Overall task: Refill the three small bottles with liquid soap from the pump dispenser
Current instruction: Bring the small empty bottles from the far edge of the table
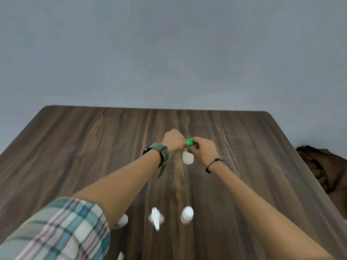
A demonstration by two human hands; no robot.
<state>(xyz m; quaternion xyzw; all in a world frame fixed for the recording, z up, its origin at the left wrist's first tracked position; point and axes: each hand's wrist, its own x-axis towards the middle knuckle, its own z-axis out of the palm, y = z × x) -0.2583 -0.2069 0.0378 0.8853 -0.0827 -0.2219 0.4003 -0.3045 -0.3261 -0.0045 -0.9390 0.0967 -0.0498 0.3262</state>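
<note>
Both hands meet over the middle of the dark wood-grain table (75,147). The left hand (173,141), with a green-strapped wristwatch (159,152) on its wrist, is closed with its fingers pinched at the neck of a small white plastic bottle (187,157). The right hand (203,150), with a thin black cord bracelet (212,164) at the wrist, curls its fingers around the round green cap (189,143) at the top of that same bottle. The picture is too blurred to show whether the cap is seated on the neck or lifted just off it. The bottle stands upright between the two hands; its base seems to be on the tabletop, though that is not certain.

Nearer the person, between the two forearms, stands a white pump dispenser (156,218), its nozzle pointing toward the camera. Just to its right is a second small white bottle (187,217), upright. To the dispenser's left a third small white bottle (123,220) is half hidden behind the left forearm. A rolled-up plaid sleeve in blue, white and pink (62,231) covers the left upper arm at the lower left corner.

Past the table's right edge lies a brown bundle of cloth or a bag (326,169), too blurred to make out. A plain grey-blue wall (169,53) fills the upper half of the view.
</note>
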